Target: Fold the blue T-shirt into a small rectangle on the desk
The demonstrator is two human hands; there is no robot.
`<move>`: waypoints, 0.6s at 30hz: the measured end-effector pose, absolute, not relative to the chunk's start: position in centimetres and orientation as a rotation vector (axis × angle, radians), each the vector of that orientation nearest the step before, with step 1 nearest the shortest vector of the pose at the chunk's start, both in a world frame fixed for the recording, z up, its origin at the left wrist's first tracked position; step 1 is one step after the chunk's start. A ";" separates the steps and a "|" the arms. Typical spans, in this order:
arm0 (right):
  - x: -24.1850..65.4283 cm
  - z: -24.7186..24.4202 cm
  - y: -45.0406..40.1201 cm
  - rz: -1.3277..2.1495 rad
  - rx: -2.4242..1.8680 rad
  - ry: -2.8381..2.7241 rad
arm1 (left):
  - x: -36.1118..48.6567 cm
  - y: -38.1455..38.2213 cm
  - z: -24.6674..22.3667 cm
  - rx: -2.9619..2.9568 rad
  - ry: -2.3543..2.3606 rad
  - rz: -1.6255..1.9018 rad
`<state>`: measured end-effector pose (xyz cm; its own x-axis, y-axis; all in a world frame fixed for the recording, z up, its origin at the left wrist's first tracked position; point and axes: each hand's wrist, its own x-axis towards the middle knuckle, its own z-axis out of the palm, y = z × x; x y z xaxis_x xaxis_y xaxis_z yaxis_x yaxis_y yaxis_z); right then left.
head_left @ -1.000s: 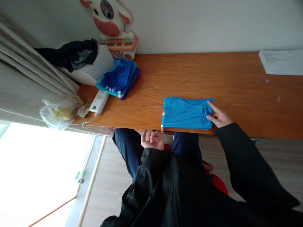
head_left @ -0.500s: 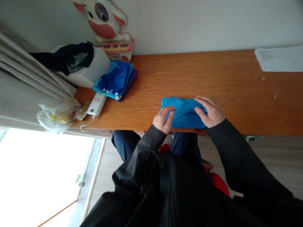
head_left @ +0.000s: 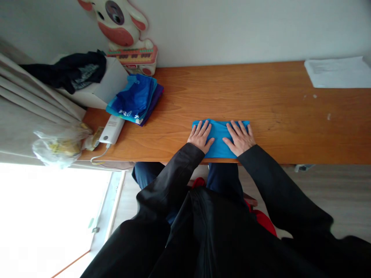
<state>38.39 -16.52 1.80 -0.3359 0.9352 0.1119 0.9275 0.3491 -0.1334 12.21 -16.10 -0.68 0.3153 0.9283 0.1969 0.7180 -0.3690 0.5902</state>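
A folded bright blue garment (head_left: 220, 135) lies at the near edge of the wooden table (head_left: 232, 92). My left hand (head_left: 200, 136) rests flat on its left part with the fingers spread. Palm down and fingers apart, my right hand (head_left: 239, 137) lies flat on the garment's right part. Neither hand grips anything. Both arms wear black sleeves.
A stack of folded blue and purple clothes (head_left: 135, 99) lies at the table's left. Behind it stand a white box (head_left: 98, 90) with a dark garment (head_left: 66, 71) and a cow-shaped toy (head_left: 121, 31). A white charger (head_left: 111, 129), a plastic bag (head_left: 58, 144) and white papers (head_left: 337, 72) are also here.
My left hand came up from below the table edge onto the blue garment. My right hand moved from the garment's right end onto its top. Both now press flat.
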 end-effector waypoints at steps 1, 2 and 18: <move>38.4 2.2 -16.6 0.086 -1.705 -2.446 | 11.4 -15.8 -0.7 2.112 1.379 0.776; 38.4 2.8 -16.7 0.106 -1.707 -2.449 | 10.4 -15.6 -0.6 2.001 1.296 0.846; 29.6 2.3 -21.0 0.212 -1.547 -2.547 | 1.6 -15.5 0.7 0.611 0.992 1.304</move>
<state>29.59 -20.99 2.30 -0.4551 0.8886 0.0575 0.8668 0.4569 -0.1998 1.58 -15.51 0.72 -0.0333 0.9674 -0.2511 -0.5006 0.2013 0.8419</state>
